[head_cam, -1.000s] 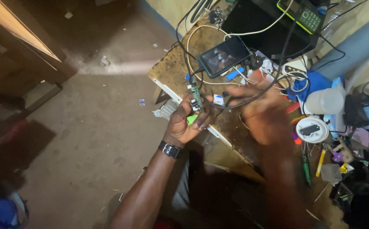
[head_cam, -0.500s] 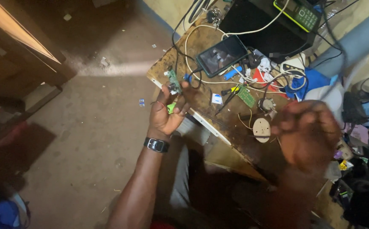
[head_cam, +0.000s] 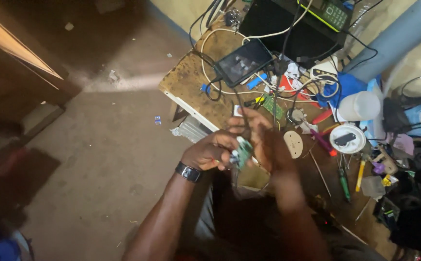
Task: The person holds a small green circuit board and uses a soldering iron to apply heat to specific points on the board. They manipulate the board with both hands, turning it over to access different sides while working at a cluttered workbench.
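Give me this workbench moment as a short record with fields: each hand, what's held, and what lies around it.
Setting: cluttered wooden workbench, seen from above
Left hand: grips a small green circuit board; black wristwatch on the wrist
Right hand: meets the same board from the other side, blurred
Behind the hands: dark tablet lying flat, white and black cables around it
To the right: white round lid, green-handled screwdriver, yellow-handled tool
Far right: translucent white cup
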